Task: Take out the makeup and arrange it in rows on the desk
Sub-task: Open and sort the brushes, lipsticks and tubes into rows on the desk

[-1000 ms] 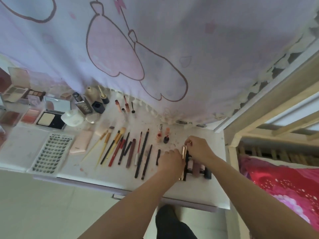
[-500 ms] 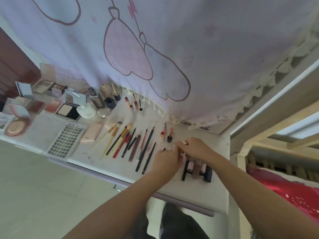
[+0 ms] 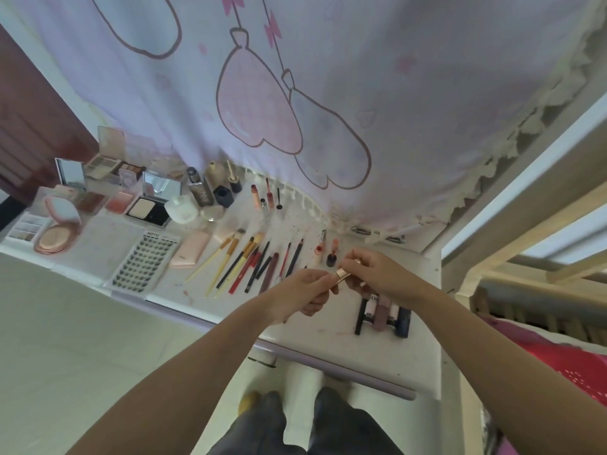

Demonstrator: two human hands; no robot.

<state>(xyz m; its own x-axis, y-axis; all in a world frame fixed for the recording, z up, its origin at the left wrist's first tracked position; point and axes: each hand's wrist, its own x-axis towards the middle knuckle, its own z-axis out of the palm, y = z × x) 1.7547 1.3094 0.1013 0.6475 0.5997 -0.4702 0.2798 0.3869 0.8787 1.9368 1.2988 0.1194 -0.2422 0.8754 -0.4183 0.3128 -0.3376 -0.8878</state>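
A small gold makeup tube (image 3: 341, 276) hangs just above the white desk (image 3: 331, 343), held between both my hands. My left hand (image 3: 300, 290) pinches its lower end and my right hand (image 3: 377, 274) grips its upper end. Left of my hands lies a row of brushes and pencils (image 3: 249, 262). Under my right wrist sit dark and pink lip tubes (image 3: 382, 311) side by side. Small lip glosses and bottles (image 3: 328, 251) stand behind my hands.
Compacts and palettes (image 3: 144, 208) crowd the desk's far left, with a lash tray (image 3: 144, 261) and a pink case (image 3: 190, 249) beside them. A printed curtain (image 3: 328, 93) hangs behind the desk. A wooden bed frame (image 3: 525, 257) with a red blanket stands at right.
Both hands lifted the gold tube off the desk and now hold it between them. The camera tilted, showing more of the desk's left side.
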